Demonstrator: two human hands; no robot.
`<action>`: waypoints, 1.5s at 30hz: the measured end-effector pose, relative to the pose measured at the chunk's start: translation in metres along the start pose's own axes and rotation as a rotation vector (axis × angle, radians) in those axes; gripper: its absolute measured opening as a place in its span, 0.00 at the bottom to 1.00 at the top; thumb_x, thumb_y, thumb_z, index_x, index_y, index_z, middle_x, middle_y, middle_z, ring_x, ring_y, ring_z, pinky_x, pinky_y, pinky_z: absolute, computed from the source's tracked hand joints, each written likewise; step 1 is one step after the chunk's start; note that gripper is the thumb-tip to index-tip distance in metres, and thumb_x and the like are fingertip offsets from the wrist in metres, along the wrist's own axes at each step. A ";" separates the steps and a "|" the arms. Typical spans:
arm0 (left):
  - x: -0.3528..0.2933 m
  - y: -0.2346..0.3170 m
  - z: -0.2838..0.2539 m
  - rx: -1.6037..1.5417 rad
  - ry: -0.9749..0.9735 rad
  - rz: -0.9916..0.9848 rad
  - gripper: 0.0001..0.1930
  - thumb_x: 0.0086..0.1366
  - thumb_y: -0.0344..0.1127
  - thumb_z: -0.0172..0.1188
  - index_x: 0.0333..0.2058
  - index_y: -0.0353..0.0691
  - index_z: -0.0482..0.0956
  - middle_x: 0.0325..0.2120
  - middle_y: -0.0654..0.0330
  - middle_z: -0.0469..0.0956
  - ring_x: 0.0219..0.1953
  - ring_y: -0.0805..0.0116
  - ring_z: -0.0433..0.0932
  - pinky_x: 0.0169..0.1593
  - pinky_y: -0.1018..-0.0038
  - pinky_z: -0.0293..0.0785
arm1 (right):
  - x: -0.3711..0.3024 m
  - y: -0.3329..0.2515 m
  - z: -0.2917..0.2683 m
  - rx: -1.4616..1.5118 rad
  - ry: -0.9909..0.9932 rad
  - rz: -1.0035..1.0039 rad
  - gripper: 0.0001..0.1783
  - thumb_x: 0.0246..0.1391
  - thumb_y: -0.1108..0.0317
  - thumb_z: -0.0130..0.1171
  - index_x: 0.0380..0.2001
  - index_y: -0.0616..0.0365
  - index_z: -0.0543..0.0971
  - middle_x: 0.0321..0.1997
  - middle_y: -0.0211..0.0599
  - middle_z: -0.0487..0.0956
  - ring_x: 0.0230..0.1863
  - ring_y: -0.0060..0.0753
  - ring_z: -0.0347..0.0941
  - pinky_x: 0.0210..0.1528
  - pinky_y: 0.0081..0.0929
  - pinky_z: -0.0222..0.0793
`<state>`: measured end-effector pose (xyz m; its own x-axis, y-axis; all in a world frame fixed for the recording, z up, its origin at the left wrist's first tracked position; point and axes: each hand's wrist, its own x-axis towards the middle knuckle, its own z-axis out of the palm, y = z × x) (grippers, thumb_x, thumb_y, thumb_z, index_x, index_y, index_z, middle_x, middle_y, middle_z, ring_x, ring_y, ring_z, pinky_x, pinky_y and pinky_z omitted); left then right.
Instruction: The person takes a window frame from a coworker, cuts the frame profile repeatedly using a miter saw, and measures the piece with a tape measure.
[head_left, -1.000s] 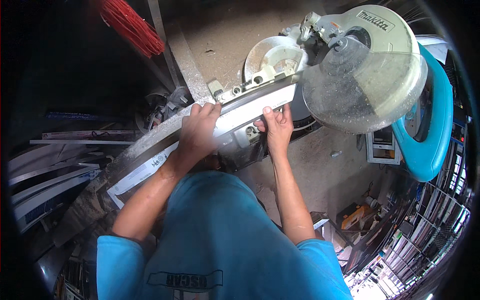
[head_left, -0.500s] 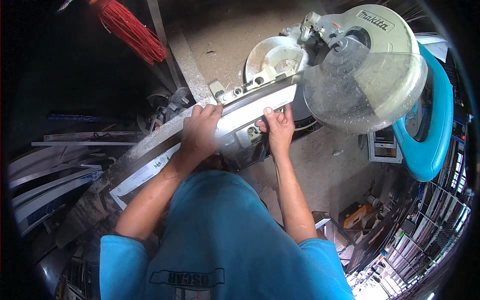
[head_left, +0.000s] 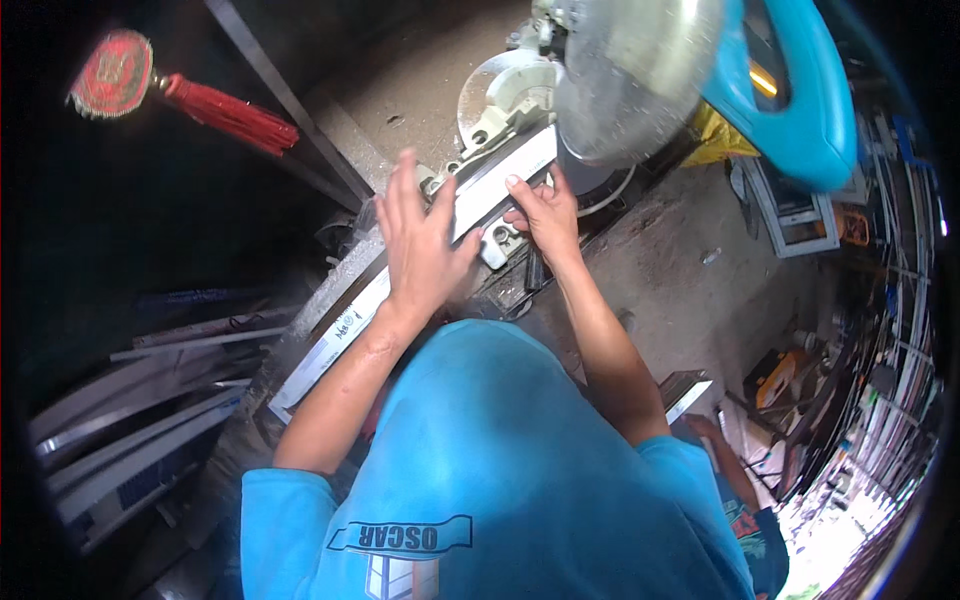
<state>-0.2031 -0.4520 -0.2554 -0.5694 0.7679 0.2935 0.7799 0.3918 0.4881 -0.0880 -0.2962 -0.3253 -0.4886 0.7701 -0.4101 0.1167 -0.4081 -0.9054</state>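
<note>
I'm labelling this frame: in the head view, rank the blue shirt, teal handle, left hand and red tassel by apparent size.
1. Blue shirt
2. Teal handle
3. Left hand
4. Red tassel
Nearness to the camera may swell the first two.

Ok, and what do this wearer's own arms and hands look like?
The left hand and right hand are bare, ungloved, with no ring that I can make out. The left forearm and right forearm are uncovered, with no watch or bracelet visible. Above them are short, plain bright-blue fabric sleeves, matching the shirt.
</note>
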 end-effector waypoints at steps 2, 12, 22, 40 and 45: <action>0.013 0.005 0.002 0.080 -0.217 0.094 0.35 0.52 0.40 0.77 0.60 0.42 0.79 0.74 0.42 0.52 0.72 0.37 0.55 0.71 0.44 0.55 | -0.002 -0.001 0.001 0.010 -0.061 -0.031 0.61 0.58 0.59 0.74 0.75 0.76 0.41 0.28 0.32 0.81 0.23 0.21 0.80 0.21 0.13 0.72; 0.018 -0.016 0.035 -0.018 -0.197 0.226 0.25 0.58 0.39 0.71 0.56 0.48 0.82 0.64 0.62 0.74 0.61 0.40 0.69 0.63 0.55 0.72 | -0.018 -0.017 -0.043 -0.026 -0.053 0.060 0.39 0.62 0.54 0.69 0.65 0.69 0.68 0.42 0.43 0.83 0.34 0.30 0.85 0.34 0.23 0.83; 0.027 0.004 0.027 0.068 -0.300 0.096 0.23 0.62 0.39 0.67 0.57 0.52 0.80 0.48 0.57 0.83 0.47 0.44 0.75 0.51 0.54 0.76 | -0.105 -0.340 -0.036 -0.179 0.483 -0.356 0.35 0.71 0.41 0.50 0.53 0.70 0.76 0.40 0.45 0.82 0.35 0.30 0.80 0.32 0.27 0.79; 0.014 -0.009 0.039 -0.091 -0.121 -0.004 0.21 0.56 0.36 0.68 0.51 0.52 0.86 0.44 0.62 0.84 0.46 0.50 0.74 0.50 0.58 0.77 | -0.051 -0.349 -0.029 -0.450 0.061 -0.286 0.32 0.71 0.42 0.50 0.47 0.65 0.81 0.39 0.40 0.84 0.29 0.30 0.81 0.33 0.29 0.82; 0.018 -0.003 0.037 -0.099 -0.167 -0.012 0.22 0.55 0.35 0.67 0.52 0.52 0.86 0.42 0.60 0.83 0.48 0.51 0.74 0.51 0.57 0.77 | -0.064 -0.338 -0.036 -0.450 0.044 -0.269 0.31 0.73 0.40 0.45 0.48 0.61 0.78 0.31 0.35 0.82 0.26 0.27 0.78 0.30 0.28 0.80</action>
<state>-0.2061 -0.4211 -0.2823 -0.5209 0.8403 0.1505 0.7392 0.3559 0.5718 -0.0653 -0.1895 0.0030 -0.5171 0.8424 -0.1518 0.3561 0.0504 -0.9331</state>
